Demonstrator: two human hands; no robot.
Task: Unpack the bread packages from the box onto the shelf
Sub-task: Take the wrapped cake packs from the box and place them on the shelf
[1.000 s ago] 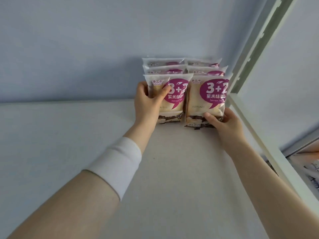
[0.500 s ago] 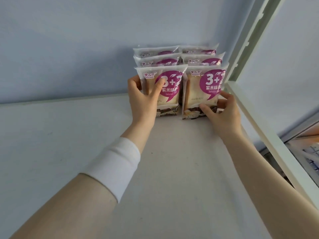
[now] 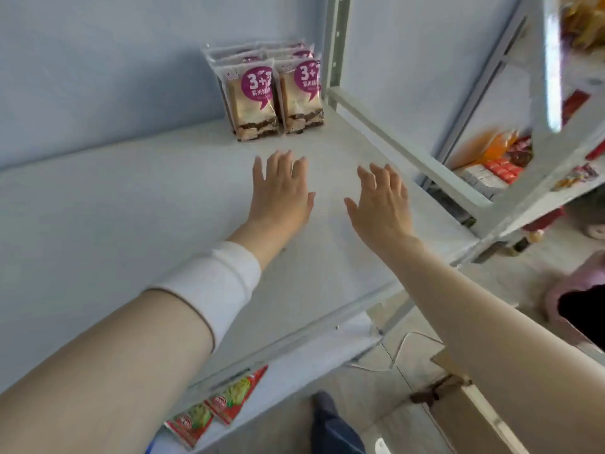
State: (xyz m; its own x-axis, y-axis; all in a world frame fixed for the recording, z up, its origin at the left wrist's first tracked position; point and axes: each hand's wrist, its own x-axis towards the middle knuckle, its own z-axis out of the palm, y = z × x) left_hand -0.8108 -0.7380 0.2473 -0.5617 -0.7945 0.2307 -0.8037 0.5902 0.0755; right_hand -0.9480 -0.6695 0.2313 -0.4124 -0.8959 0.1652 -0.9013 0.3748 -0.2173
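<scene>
Several bread packages (image 3: 258, 99) with purple "3+2" labels stand upright in two rows at the back right corner of the white shelf (image 3: 131, 208), against the blue wall. My left hand (image 3: 280, 191) hovers palm down over the shelf in front of them, fingers apart, holding nothing. My right hand (image 3: 381, 201) is beside it, also spread and empty. Both hands are clear of the packages. A corner of the cardboard box (image 3: 458, 404) shows at the lower right, below my right forearm.
A white metal upright (image 3: 337, 44) stands just right of the packages. Red and green snack packets (image 3: 216, 407) lie on the shelf below. Another rack with orange and red goods (image 3: 504, 158) is at the right. A pink slipper (image 3: 576, 296) is on the floor.
Both hands have let go of the front two bread packages and drawn back toward me. The view has pulled away and tilted down, showing the shelf edge, floor and box.
</scene>
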